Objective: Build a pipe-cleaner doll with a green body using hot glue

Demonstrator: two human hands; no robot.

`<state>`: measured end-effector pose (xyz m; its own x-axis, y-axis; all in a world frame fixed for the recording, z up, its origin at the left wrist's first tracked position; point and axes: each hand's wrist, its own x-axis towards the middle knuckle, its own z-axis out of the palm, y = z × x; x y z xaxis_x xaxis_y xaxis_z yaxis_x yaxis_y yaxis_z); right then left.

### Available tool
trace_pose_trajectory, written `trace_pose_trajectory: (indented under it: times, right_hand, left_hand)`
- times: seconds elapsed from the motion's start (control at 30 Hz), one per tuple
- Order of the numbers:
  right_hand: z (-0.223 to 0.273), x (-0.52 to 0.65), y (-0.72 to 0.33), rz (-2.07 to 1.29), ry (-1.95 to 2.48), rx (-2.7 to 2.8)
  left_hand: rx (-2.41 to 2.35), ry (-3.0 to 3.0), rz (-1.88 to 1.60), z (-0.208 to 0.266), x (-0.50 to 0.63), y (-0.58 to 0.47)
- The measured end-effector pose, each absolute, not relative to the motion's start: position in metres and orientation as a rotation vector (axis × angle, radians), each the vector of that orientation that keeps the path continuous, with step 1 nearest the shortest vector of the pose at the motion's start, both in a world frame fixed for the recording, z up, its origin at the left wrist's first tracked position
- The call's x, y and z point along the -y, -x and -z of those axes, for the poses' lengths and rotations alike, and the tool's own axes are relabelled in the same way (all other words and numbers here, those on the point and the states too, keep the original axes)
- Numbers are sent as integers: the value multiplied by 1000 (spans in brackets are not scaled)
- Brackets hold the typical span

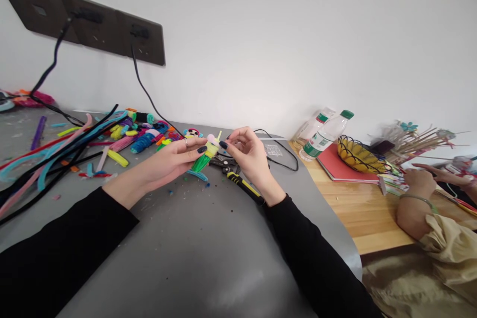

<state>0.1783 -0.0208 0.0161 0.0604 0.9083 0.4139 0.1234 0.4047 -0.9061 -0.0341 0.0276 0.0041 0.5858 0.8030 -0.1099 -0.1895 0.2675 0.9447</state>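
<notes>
A small pipe-cleaner figure (211, 151), green below, pale yellow in the middle and pink at the top, is in front of me over the grey table. My left hand (167, 161) grips it between thumb and fingers from the left. From the right, my right hand (249, 155) pinches at its upper side, where a thin yellow end sticks up; the exact fingertip contact is partly hidden. Beneath my right hand lie pliers (244, 186) with black and yellow handles. Behind my left fingers rests a small doll head (193, 132) with a red top and blue ears.
Loose pipe cleaners (74, 146) and rolled colourful pieces (143, 139) spread over the left. A black cable (139, 79) hangs from the wall sockets (112, 30). Right, on a wooden table, are plastic bottles (324, 136), a red folder (345, 169), a yellow basket (359, 156) and another person's arm (415, 203).
</notes>
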Motion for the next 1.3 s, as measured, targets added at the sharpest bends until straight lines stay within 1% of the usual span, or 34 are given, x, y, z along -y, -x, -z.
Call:
trace_pose_trajectory:
  times: [0.2,0.53,1.3]
  right_hand:
    - [-19,24,-176,-727,1016,1402]
    - [-20,25,-178,-821,1017,1382]
    - [-16,24,-176,-815,904,1428]
  left_hand:
    - [-692,-1089,-757,-8,-27,35]
    - [-644,-1091,-783,-7,-28,37]
    - [-659,-1197,-767,-4,-29,37]
